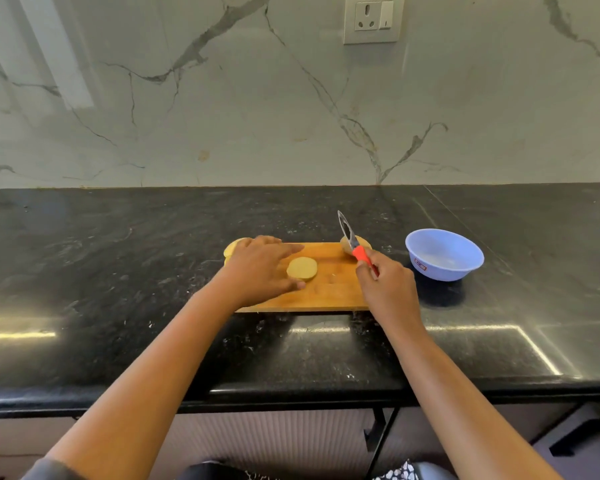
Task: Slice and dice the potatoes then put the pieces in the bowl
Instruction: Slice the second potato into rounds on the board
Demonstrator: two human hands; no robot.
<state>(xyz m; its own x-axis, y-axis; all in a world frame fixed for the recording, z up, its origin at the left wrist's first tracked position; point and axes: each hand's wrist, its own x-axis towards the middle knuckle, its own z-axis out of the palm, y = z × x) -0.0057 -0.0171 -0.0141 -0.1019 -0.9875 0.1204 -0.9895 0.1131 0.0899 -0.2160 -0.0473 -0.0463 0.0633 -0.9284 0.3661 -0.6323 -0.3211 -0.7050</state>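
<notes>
knife gripped in r hand; l hand flat, fingers straight, by potato slice.

Bright, soft light; white glare stripes shine on the shiny black stone counter (the edges look bent).

Bare counter between board, bowl.
</notes>
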